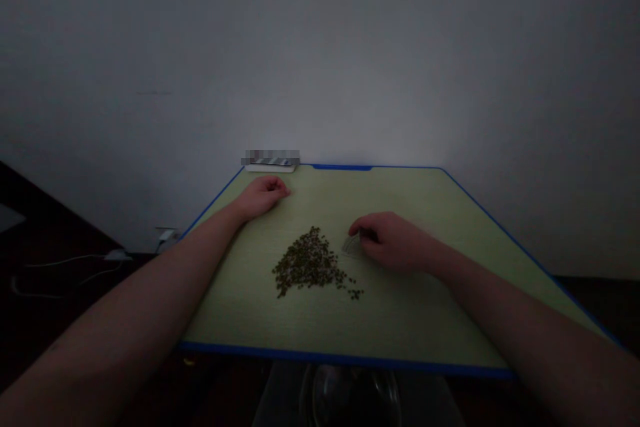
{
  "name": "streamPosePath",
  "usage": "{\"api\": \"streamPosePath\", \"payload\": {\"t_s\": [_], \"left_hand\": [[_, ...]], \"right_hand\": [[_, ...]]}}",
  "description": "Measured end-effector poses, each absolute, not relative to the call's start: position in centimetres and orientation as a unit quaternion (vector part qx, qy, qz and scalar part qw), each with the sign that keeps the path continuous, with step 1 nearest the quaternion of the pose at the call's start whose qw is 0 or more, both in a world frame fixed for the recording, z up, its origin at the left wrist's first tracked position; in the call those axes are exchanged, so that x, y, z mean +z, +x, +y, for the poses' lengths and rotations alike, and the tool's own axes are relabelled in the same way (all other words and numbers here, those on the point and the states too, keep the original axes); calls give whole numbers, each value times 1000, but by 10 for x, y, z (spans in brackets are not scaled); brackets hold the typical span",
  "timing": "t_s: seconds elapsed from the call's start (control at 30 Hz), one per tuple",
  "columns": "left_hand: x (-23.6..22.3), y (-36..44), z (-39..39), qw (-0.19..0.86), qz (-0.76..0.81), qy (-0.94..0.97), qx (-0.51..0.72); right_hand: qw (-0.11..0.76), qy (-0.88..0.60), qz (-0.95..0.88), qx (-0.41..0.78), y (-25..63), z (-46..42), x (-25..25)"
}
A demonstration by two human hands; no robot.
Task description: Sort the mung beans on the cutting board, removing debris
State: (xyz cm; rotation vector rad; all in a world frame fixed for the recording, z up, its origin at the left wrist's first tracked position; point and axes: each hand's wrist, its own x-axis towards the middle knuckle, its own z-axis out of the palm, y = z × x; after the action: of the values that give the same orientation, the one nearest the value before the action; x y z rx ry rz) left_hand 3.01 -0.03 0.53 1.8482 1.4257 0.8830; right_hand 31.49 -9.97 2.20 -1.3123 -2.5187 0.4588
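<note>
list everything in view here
table: one, pale green with blue edging, in front of the person
small dark green seeds: many, loose heap mid-table
pale flat piece: one, whitish, beside the heap, under the right hand's fingers
flat box: one, white, far table edge, top blurred
wall plug: one, white, low on the wall left of the table
white cable: one, white, low left of the table
glass bowl: one, clear, below the near table edge
left hand: one, empty, resting far left on the table
right hand: one, on the table beside the heap

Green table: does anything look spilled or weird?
Yes, a loose heap of small dark green seeds lies right on the tabletop beside the right hand, in no bowl, with a few strays trailing off to one side.
</note>
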Motion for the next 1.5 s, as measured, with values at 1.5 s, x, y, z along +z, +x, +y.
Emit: {"api": "streamPosePath", "payload": {"t_s": [1.5], "left_hand": [[4,28,1,321,534,708,333]], "right_hand": [[144,-490,-845,159,315,-104,27]]}}
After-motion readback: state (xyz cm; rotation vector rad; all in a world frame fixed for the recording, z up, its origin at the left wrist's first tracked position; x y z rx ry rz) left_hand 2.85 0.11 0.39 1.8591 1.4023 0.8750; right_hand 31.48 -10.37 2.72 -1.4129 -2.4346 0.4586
